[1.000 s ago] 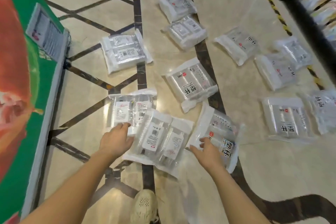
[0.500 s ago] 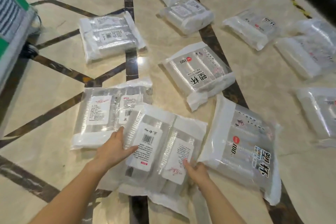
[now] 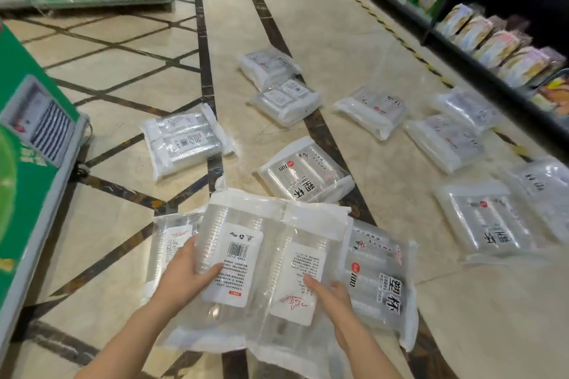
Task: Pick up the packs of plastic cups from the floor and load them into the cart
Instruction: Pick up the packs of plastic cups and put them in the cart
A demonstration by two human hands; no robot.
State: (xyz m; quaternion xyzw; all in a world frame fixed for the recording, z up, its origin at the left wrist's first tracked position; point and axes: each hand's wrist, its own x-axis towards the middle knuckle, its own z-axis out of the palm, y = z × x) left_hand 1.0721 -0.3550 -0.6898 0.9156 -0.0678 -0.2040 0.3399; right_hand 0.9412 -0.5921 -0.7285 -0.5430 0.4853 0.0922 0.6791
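Since the earlier frame the held pack of cups (image 3: pixel 261 258) has risen off the floor and now sits higher in the head view, and I see the view itself has tilted up to take in the shelves (image 3: pixel 492 40) at far right.

Head view: I read the left hand (image 3: pixel 181 280) gripping the pack's left edge, thumb curled over the barcode label and fingers hidden beneath. The right hand (image 3: pixel 331 294) grips the near right part of the pack, thumb on top, fingers under it. The pack lies flat between both hands, above the floor (image 3: pixel 323 40).

A second pack (image 3: pixel 381 280) lies just right of the held one, partly overlapped by it. A third pack (image 3: pixel 167 243) shows at its left edge. More packs (image 3: pixel 304 174) lie scattered farther out. A green display unit (image 3: pixel 27 169) stands at near left. The cart is not visible.
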